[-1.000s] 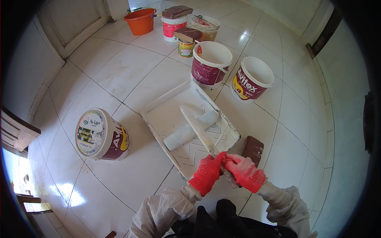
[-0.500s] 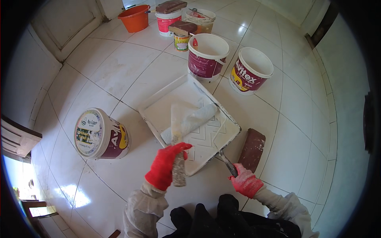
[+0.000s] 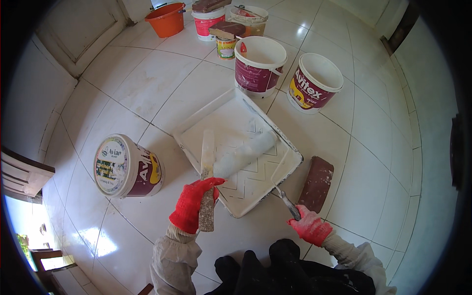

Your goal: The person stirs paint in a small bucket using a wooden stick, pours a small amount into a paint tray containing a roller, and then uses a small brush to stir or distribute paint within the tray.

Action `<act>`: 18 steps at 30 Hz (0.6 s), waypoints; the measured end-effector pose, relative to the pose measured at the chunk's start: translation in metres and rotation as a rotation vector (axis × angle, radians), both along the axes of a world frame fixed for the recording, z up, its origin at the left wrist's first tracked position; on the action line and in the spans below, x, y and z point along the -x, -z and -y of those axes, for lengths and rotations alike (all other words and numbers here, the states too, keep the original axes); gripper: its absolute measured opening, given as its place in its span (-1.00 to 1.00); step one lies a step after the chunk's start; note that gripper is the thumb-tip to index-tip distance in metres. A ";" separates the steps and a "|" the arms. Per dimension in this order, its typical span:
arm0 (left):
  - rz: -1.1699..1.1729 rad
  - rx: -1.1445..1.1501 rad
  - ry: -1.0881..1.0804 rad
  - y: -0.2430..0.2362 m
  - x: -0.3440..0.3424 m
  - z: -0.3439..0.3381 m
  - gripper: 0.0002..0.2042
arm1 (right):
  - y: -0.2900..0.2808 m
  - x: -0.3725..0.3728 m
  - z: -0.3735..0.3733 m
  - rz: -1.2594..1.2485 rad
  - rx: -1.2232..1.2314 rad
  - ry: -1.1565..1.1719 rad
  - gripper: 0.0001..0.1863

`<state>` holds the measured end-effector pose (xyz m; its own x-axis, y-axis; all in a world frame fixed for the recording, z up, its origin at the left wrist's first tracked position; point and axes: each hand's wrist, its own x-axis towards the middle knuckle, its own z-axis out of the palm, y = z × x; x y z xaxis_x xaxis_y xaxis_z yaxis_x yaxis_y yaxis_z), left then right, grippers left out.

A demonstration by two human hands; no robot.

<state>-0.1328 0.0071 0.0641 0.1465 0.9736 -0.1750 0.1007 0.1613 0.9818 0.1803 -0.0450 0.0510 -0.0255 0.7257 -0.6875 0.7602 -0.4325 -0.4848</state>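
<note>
A white paint tray [image 3: 196, 129] lies on the tiled floor in front of me. A paint roller [image 3: 246, 153] covered in white paint rests in it. My right hand [image 3: 310, 226], in a red glove, grips the roller's handle at the tray's near right corner. My left hand [image 3: 192, 204], also red-gloved, holds a flat wooden stir stick [image 3: 207, 167] whose paint-coated upper end reaches over the tray's left side.
A lidded paint bucket [image 3: 127, 166] stands left of the tray. Two open white buckets [image 3: 259, 63] [image 3: 314, 82] stand beyond it. An orange tub [image 3: 167, 19] and several smaller cans sit farther back. A brown brick [image 3: 317, 183] lies right of the tray.
My hands were together at the tray's near edge; they have drawn apart. The left one now holds the stick on the tray's left, the right one holds the roller handle.
</note>
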 end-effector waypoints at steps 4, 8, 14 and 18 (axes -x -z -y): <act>-0.003 0.012 -0.002 -0.006 0.007 -0.002 -0.63 | -0.010 -0.010 0.017 -0.099 -0.144 -0.001 -0.48; 0.224 0.325 -0.109 -0.011 0.012 -0.003 -0.60 | -0.024 -0.019 0.024 -0.151 0.120 0.184 -0.49; 0.217 0.266 -0.093 -0.009 0.010 0.002 -0.60 | -0.030 -0.017 0.010 -0.009 -0.014 -0.079 -0.45; 0.295 0.320 -0.134 -0.003 -0.003 0.003 -0.60 | -0.020 -0.006 -0.005 0.030 -0.036 -0.071 -0.42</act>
